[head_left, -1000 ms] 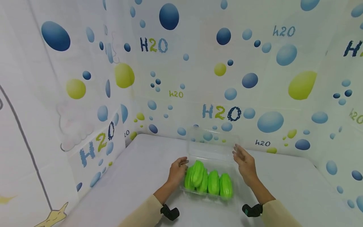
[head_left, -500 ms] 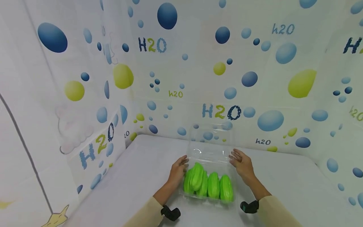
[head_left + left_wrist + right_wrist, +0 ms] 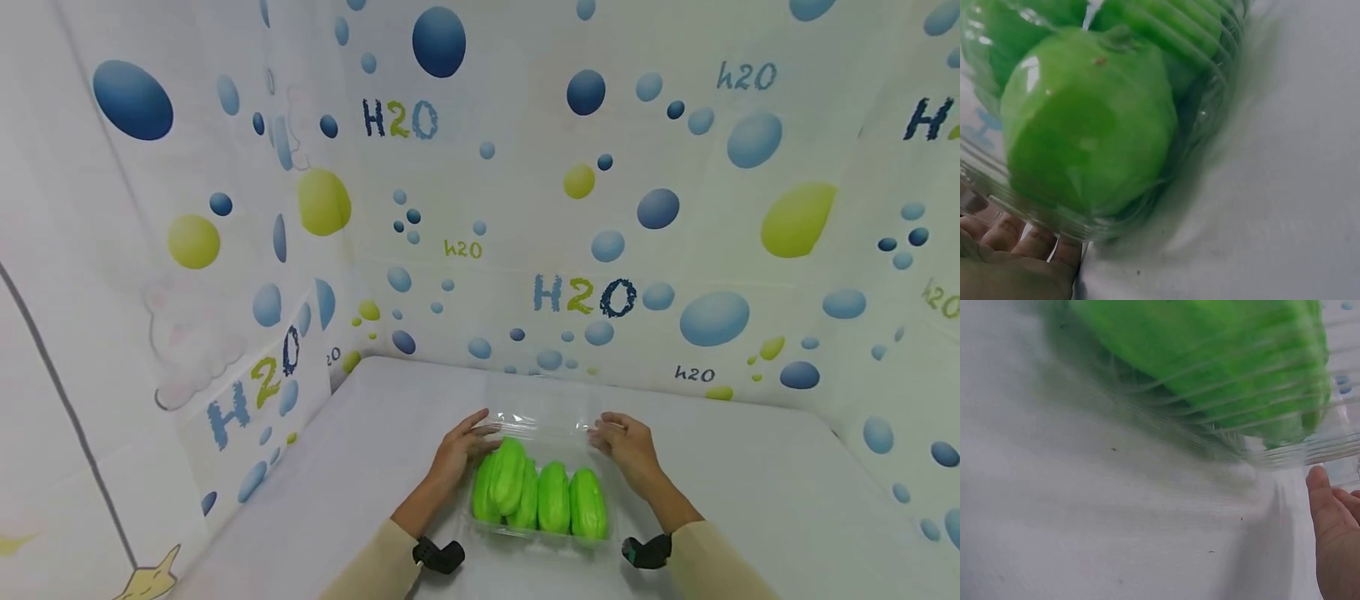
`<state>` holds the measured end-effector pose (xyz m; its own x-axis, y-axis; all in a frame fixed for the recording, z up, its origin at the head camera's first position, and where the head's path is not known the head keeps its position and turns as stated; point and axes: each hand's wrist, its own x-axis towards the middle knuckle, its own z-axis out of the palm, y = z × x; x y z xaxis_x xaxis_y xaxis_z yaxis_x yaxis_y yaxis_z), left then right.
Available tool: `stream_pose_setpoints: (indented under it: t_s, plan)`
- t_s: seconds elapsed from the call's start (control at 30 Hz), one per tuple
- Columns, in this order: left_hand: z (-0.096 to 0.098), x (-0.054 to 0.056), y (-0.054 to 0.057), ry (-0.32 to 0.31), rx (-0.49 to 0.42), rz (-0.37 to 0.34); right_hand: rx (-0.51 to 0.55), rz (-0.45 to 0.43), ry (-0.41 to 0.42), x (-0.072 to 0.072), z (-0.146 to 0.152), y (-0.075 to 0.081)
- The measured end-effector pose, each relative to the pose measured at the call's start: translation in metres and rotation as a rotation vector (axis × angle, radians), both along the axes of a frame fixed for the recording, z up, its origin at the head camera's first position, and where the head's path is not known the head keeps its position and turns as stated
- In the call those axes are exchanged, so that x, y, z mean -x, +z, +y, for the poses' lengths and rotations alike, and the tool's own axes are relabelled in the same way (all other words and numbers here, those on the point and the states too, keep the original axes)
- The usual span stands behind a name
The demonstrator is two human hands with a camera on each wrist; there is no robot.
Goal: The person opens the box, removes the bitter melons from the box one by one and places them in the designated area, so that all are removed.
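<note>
A clear plastic clamshell box (image 3: 525, 534) stands on the table with its transparent lid (image 3: 543, 407) raised at the back. Inside lie several bright green, ridged, oblong gourd-like pieces (image 3: 554, 497), one on top at the left. My left hand (image 3: 455, 454) holds the box at its rear left corner; in the left wrist view its fingers reach behind the rim, beside a green piece (image 3: 1091, 125). At the rear right corner, near the hinge, my right hand (image 3: 630, 447) grips the edge. In the right wrist view one of its digits (image 3: 1319, 487) meets the ribbed plastic. Some fingertips are hidden.
The white tabletop (image 3: 750, 483) runs back to a printed curtain (image 3: 517, 192) with bubbles and H2O lettering. More curtain (image 3: 247, 333) closes off the left side. Dark wrist cameras (image 3: 438, 556) hang below both cuffs.
Both hands and the box have shifted slightly left and nearer. The lid's top edge, which stood higher half a second ago, sits lower. My right hand has come inward from the right.
</note>
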<state>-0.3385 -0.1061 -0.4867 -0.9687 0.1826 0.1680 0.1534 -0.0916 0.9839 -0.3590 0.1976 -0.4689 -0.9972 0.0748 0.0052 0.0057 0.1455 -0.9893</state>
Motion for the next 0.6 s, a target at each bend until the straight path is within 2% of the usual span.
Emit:
stream_pose_setpoints:
  t_s: [0.2, 0.43, 0.6]
  plan:
    - [-0.004, 0.004, -0.003, -0.006, -0.045, 0.009, 0.023, -0.038, -0.016, 0.001, -0.002, -0.007]
    - [-0.002, 0.005, -0.004, 0.053, -0.072, 0.001, -0.021, -0.049, -0.051, -0.003, -0.007, -0.010]
    - [0.000, 0.005, -0.006, 0.071, -0.090, 0.001, -0.010, -0.074, -0.067, -0.006, -0.008, -0.013]
